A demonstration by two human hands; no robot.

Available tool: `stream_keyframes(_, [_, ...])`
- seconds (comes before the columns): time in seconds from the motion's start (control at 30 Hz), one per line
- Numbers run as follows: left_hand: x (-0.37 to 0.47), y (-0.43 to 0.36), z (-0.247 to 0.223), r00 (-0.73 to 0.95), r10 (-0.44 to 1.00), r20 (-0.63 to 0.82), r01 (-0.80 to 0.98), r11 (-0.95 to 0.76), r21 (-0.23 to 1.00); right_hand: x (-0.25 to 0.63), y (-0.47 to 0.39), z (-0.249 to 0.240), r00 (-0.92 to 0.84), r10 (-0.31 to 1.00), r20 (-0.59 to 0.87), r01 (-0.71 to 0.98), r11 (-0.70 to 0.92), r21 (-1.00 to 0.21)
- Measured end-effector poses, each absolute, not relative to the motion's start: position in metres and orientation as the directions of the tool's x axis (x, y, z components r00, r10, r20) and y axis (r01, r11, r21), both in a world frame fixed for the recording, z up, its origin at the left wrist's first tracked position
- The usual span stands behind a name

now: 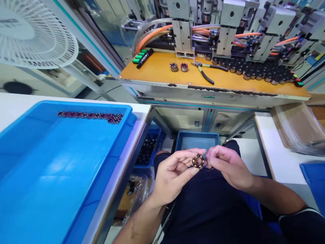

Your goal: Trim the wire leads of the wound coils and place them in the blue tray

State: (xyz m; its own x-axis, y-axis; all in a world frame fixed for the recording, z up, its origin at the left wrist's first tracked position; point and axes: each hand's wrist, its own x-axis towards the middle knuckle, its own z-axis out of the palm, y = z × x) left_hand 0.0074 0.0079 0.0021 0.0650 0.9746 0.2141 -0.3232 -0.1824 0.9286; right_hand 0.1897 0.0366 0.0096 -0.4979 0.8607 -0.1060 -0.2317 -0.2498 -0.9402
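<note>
Between the thumb and fingers of my left hand (174, 174) is a small ring-shaped motor stator (198, 161), its copper windings and open centre facing me. Close at its right side, my right hand (228, 164) has thumb and fingertips pinched together. Whatever is in that pinch is too small to make out. Both hands are above my lap, in front of a blue bin (198, 136) on the floor. Two similar stators (179, 67) stand on the orange worktop (157, 67), beside pliers (205, 71) with dark handles.
A large blue tray (63, 169) on the left table holds a row of stators (88, 116) along its far edge. Many dark-topped parts (261, 71) crowd the worktop under the machine (182, 37). A white fan (35, 34) stands left; a cardboard box (297, 125) lies right.
</note>
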Motion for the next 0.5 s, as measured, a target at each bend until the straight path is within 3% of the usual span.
stream_keyframes(0.1, [0.008,0.009,-0.001,0.105,0.974,0.201,-0.372,-0.149,0.916,0.194,0.046,0.025,-0.494,0.867,-0.069,-0.142,-0.159,-0.977])
stream_keyframes(0.33, [0.011,0.007,-0.009,0.099,0.986,0.135,-0.329,-0.095,0.939,0.195,0.054,0.037,-0.609,0.781,-0.134,0.015,-0.157,-0.987])
stream_keyframes(0.5, [0.014,0.006,-0.002,0.076,0.989,0.124,-0.347,-0.09,0.934,0.203,0.055,0.04,-0.514,0.857,-0.042,0.089,0.005,-0.996])
